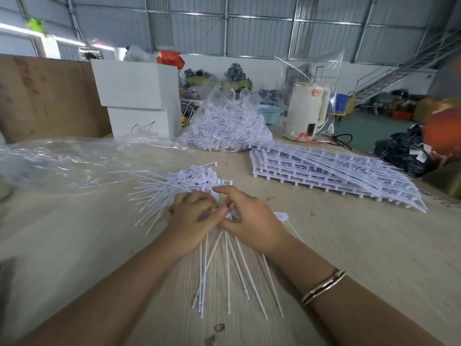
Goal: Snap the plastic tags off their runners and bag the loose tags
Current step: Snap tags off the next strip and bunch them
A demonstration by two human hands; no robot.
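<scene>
**Inspector:** State of the hands?

**Recorder:** Left hand (190, 216) and right hand (245, 216) meet at the middle of the pale wooden desk (74, 245). The fingers (197, 199) of both are curled, pinching a bunch of thin white plastic tags (224, 265) at the head end; the stems fan toward the person. A metal bangle (323, 287) sits on the right wrist.

**Inspector:** Other stock, relative to the hands?

**Recorder:** Just beyond them, touching the left fingers, lies a loose heap of white tags (182, 183). Beyond-right, well apart, a stack of white tag runners (329, 173). Straight beyond, a clear plastic bag filled with white tags (224, 128).

**Inspector:** Obstructions?

**Recorder:** A crumpled clear plastic sheet (69, 161) spreads beyond-left, near the heap. Behind it stand white boxes (134, 96); a cream kettle in a clear bag (305, 111) stands beyond the runners. The hands hide the tag heads they hold.
</scene>
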